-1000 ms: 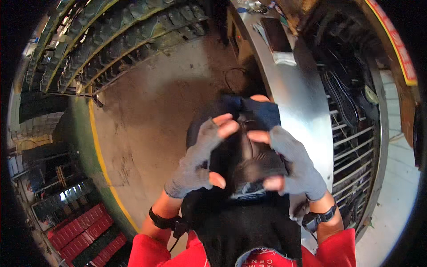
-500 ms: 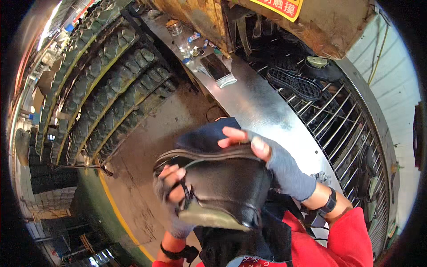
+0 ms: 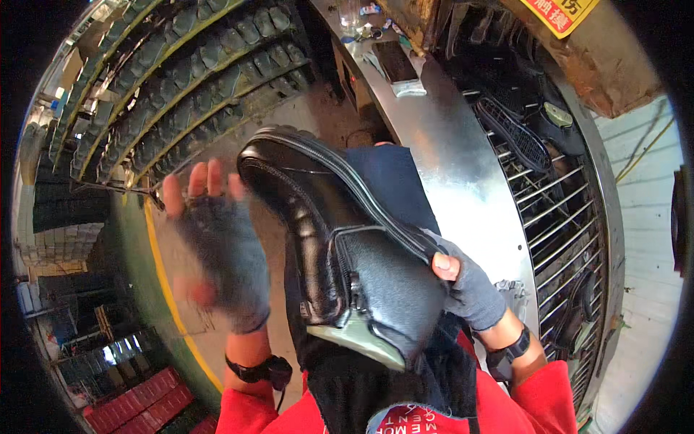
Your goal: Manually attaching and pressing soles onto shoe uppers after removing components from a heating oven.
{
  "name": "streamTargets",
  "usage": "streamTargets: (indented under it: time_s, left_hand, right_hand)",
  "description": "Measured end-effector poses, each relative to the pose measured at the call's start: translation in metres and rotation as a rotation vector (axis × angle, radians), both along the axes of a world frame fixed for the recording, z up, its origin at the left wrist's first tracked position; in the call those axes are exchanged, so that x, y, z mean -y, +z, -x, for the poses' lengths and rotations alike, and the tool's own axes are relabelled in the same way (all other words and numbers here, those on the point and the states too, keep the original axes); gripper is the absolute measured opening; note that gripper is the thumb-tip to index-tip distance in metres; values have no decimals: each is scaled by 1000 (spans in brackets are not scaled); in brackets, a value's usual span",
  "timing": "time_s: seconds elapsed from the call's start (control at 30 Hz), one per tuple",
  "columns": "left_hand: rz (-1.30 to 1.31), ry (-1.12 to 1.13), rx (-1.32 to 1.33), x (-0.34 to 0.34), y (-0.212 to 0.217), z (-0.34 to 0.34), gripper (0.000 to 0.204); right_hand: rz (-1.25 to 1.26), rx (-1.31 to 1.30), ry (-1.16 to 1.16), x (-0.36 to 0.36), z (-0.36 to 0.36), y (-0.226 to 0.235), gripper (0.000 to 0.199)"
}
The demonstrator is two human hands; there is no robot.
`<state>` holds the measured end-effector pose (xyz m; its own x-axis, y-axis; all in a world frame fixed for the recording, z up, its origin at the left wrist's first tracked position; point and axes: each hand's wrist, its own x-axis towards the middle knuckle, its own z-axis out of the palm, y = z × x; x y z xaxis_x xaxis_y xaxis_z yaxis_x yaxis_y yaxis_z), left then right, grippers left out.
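A black leather boot [image 3: 383, 267] with a thick black sole lies tilted across my lap, its toe pointing up and to the left. Pale green material, perhaps a shoe last, shows at its ankle opening. My right hand [image 3: 466, 289], in a grey fingerless glove, grips the boot at the heel end of the sole, thumb on the leather. Off the boot's left side, my left hand [image 3: 224, 246] is raised with fingers spread, slightly blurred and holding nothing. Its glove is grey and fingerless too.
To the right runs a metal bench [image 3: 470, 173], with a dark phone-like slab [image 3: 394, 61] at its far end. Beyond it, a rack of metal bars [image 3: 557, 206] carries a black sole [image 3: 512, 134]. Shelves of several shoe-shaped pieces [image 3: 188, 69] stand far left.
My left hand has let go of the boot and moved left, fingers opening. The boot has turned so its toe points farther up. My right hand has shifted lower along the sole. The view has shifted.
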<state>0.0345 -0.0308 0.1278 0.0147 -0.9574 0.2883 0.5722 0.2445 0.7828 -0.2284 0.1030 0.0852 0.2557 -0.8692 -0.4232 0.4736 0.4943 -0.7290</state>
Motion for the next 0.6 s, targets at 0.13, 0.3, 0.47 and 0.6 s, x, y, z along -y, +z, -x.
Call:
streamTargets:
  time_s: [0.13,0.3,0.47,0.6]
  left_hand:
    - [-57,-118,-113,-36,-18,11,67]
    - [-383,-184,-57,-57,-58,15,73]
    - [-621,-239,6,-51,-83,13,79]
    - [-715,-303,69,-39,-80,19,84]
  right_hand:
    - [68,-136,77,-15,-16,-21,81]
    - [56,-249,91,-47,-14,-51,74]
    - [191,-629,213,-29,-28,-14,65]
    - [352,-745,258,-27,-3,-50,57]
